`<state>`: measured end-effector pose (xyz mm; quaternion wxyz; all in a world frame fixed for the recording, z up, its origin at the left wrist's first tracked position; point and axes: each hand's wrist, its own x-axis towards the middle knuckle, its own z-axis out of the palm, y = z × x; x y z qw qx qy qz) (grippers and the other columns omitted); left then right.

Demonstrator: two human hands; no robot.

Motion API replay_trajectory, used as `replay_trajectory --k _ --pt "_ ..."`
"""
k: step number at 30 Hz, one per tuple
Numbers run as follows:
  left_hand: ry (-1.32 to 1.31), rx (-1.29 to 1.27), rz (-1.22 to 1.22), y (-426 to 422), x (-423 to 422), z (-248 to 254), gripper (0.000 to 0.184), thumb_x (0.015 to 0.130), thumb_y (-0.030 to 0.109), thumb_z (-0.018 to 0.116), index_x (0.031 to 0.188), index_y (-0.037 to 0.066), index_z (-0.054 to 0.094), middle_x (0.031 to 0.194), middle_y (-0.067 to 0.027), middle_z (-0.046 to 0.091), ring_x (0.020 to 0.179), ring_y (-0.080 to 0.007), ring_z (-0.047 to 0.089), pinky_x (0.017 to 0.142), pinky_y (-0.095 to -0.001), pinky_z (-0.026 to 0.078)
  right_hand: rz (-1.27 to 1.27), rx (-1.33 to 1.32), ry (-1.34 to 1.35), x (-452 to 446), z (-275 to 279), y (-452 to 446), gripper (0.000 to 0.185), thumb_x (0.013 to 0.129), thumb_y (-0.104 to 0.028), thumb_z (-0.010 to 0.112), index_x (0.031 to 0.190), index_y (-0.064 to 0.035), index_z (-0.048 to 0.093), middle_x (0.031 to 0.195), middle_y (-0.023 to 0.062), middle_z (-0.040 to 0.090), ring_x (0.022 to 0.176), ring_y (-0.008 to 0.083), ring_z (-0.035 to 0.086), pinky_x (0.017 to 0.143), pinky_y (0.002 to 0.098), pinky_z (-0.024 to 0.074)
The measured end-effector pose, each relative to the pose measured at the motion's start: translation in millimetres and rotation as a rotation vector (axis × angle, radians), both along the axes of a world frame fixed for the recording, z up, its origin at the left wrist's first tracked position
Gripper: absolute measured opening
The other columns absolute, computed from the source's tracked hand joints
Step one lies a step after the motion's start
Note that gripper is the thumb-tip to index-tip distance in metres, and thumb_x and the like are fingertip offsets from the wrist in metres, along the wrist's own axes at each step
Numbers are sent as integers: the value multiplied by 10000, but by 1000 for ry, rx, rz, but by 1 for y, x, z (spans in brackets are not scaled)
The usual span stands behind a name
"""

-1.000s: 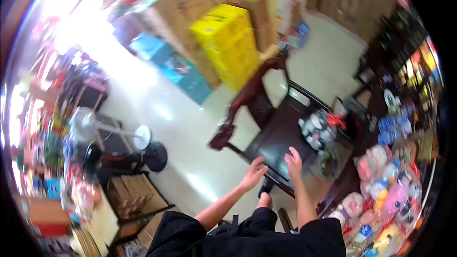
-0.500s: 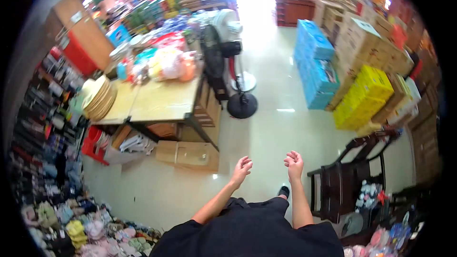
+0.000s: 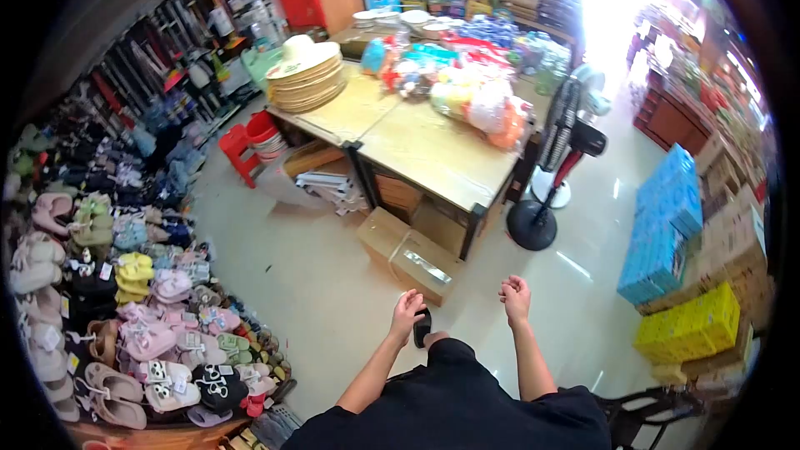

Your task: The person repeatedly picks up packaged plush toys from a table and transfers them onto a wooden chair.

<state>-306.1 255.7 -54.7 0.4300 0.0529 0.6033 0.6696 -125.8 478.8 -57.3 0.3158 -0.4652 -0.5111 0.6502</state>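
Observation:
My left hand (image 3: 408,312) is held out in front of my body with its fingers loosely bent and nothing in it. Below it in the view, a black shoe (image 3: 422,328) shows on my foot. The nearest thing ahead of that hand is a long cardboard box (image 3: 410,255) on the floor. Off to the right, my right hand (image 3: 516,297) hangs in the air over the tiles, its fingers curled but not closed, also without anything in it. Neither hand touches an object.
A table (image 3: 400,142) ahead bears stacked straw hats (image 3: 306,83) and bagged goods (image 3: 479,100). Beside it stands a floor fan (image 3: 533,221). Shoes (image 3: 146,337) fill the left side. Blue cartons (image 3: 658,237), yellow cartons (image 3: 687,325) and a dark chair (image 3: 646,408) line the right. A red stool (image 3: 239,152) is behind the table.
The view has turned left, so the table, fan and cartons sit further right and more shoes show. My foot has stepped forward by the left hand. Both hands stay raised and hold nothing.

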Motion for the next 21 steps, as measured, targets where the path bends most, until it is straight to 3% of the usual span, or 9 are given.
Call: replay_trajectory --k 8,11,13,19,21 --pt "19 -39 118 17 -141 1 556 898 359 582 1322 56 389 1189 -71 514 1024 -175 538 822 -346 466 -9 42 36 -173 -4 63 370 798 -57 580 1153 7 498 981 74 598 732 112 571 571 238 472" --pt "33 -121 57 35 -192 8 539 912 325 557 1338 51 373 1274 -107 494 1070 -232 547 853 -377 473 -85 38 108 -223 -25 103 404 777 -38 606 1164 10 501 980 75 600 734 113 567 570 240 478" --pt "47 -119 10 46 -230 10 547 901 349 578 1322 54 394 1219 -76 493 1031 -191 537 842 -358 465 -179 85 133 -253 -39 129 412 785 -56 610 1178 2 503 1009 85 607 738 128 575 577 247 482" --pt "113 -119 -10 94 -327 16 548 891 361 593 1310 57 410 1155 -55 498 1009 -163 530 839 -353 462 -236 121 -54 -302 8 178 455 784 -112 626 1205 6 500 1123 123 607 742 143 584 575 258 483" --pt "129 -111 -29 114 -346 19 541 891 358 592 1307 62 413 1149 -50 500 1008 -162 531 838 -353 462 -239 153 -124 -310 26 194 465 775 -135 641 1195 14 511 1129 141 607 821 176 604 682 288 497"
